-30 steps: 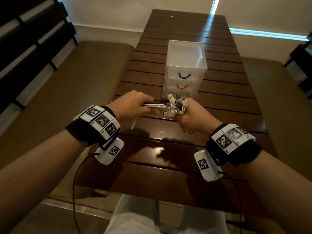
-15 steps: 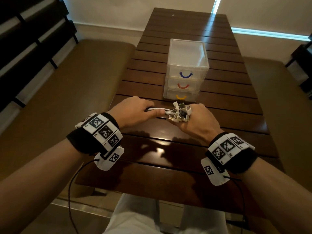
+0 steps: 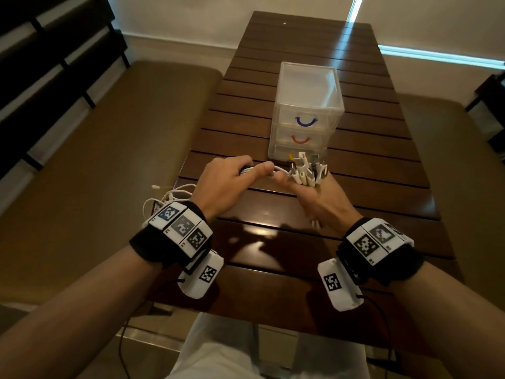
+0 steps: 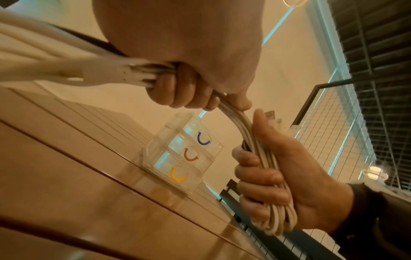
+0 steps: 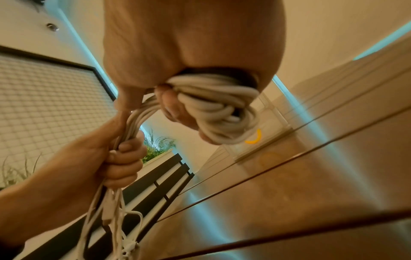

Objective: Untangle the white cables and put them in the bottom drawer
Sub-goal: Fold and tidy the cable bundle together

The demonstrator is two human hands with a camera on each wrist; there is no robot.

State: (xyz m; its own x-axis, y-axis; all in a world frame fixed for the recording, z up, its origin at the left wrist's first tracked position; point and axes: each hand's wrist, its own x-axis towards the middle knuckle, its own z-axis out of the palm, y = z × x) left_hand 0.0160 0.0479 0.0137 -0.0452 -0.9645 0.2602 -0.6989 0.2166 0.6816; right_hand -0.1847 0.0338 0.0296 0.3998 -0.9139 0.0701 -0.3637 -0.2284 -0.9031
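A bundle of white cables stretches between both hands above the wooden table. My left hand grips the strands, and their loose ends trail past my left wrist. My right hand holds the folded part of the bundle, with a cluster of plugs sticking up above its fist. Just behind the plugs stands a clear three-drawer unit. Its bottom drawer, with a yellow handle, looks pushed in, as do the blue-handled and red-handled drawers above it.
Padded benches run along both long sides of the table. Dark slatted furniture stands at the far left. My white-trousered lap lies below the table's near edge.
Both hands have moved a little forward toward the drawer unit, still holding the cables. Loose cable ends now show behind my left wrist.
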